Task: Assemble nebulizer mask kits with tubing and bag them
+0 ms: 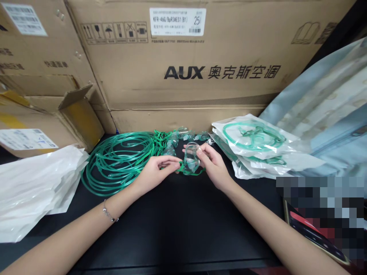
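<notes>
A clear oxygen mask (191,154) with a green elastic strap (192,173) is held above the dark table, between my two hands. My right hand (213,164) grips the mask's right edge, thumb in front and fingers partly hidden behind. Just left of the mask, my left hand (162,170) pinches the green strap between thumb and fingers. Coils of green tubing (114,160) lie to the left of my left hand, with bunched green straps (162,139) at their right end. Several more clear masks (183,133) lie behind my hands.
Packed masks in clear bags (255,137) are stacked at the right. White plastic bags (43,187) lie at the left on the black table (172,229). A large cardboard box (183,91) stands behind, an opened carton (77,118) at left. A phone-like object (315,233) is at lower right.
</notes>
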`<state>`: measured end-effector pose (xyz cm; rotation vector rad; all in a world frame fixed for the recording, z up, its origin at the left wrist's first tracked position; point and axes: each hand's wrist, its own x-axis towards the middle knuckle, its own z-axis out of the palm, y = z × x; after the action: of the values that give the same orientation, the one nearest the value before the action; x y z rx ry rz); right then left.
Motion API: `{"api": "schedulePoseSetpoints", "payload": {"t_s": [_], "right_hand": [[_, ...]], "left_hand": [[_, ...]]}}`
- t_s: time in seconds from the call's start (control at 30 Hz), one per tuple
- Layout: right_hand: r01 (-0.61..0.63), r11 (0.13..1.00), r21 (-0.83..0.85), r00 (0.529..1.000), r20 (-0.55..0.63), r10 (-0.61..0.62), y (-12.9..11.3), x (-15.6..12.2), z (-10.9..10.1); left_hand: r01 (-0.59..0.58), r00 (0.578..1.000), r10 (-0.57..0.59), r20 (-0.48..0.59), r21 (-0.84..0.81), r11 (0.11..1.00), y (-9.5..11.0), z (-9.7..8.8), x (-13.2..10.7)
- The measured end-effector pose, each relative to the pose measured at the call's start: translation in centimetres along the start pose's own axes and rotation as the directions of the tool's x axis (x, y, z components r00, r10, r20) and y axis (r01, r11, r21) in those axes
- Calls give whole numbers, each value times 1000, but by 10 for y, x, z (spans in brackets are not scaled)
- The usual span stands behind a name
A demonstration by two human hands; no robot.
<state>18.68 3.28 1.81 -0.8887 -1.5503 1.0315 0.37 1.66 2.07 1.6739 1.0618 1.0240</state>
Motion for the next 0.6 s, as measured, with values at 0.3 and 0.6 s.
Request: {"api": "schedulePoseSetpoints", "payload": {"t_s": [0.3,0.6], "right_hand": [[-59,998,1,998,-1,59,-5,0,1],[-194,973,128,971,165,172,-2,0,4]], "left_hand": [[162,983,-164,83,26,986,-1,-1,0],[174,976,-168,-140,37,984,-3,-1,1]]}}
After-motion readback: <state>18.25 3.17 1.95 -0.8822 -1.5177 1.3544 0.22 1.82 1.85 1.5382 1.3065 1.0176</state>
